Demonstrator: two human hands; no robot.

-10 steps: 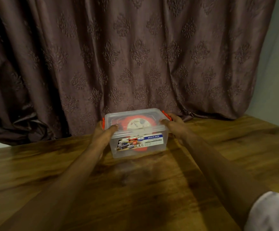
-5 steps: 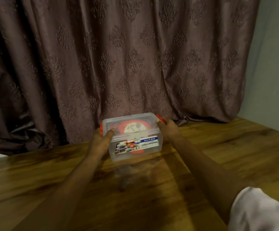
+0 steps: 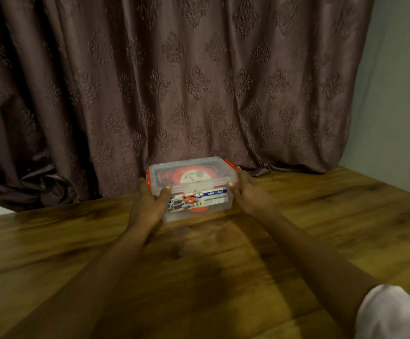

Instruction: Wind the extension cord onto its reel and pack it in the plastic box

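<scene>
You held the box (image 3: 194, 189) between your left hand (image 3: 147, 204) and right hand (image 3: 248, 194), at the table's (image 3: 223, 277) far edge, reel (image 3: 189, 176) inside. Any unlatched clip could have let the lid lift.

Left hand (image 3: 150, 204): arm extended forward, thumb (image 3: 166, 190) raised, fingers curled out of sight. Right hand (image 3: 246, 192): arm extended, white sleeve (image 3: 392, 314) at elbow, thumb forward, fingers curled.
</scene>
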